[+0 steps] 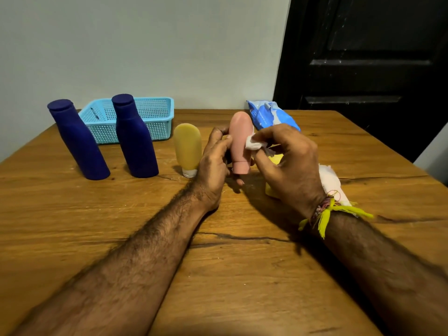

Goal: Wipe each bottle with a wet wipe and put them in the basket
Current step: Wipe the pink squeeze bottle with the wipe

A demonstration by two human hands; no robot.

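My left hand (pixel 214 163) grips a pink tube bottle (pixel 240 139), cap down, just above the wooden table. My right hand (pixel 288 163) pinches a white wet wipe (pixel 254 144) against the bottle's right side; more of the wipe hangs out behind my right wrist. A yellow tube bottle (pixel 188 147) stands cap down just left of my left hand. Two dark blue bottles (pixel 77 139) (pixel 135 137) stand further left. The light blue plastic basket (pixel 160 105) sits behind them near the wall; I see no bottle in it.
A blue and white wipes pack (pixel 271 116) lies at the back right of the table (pixel 218 275). Something yellow (pixel 274 161) lies partly hidden under my right hand. A dark door (pixel 368 57) stands beyond the table's right edge.
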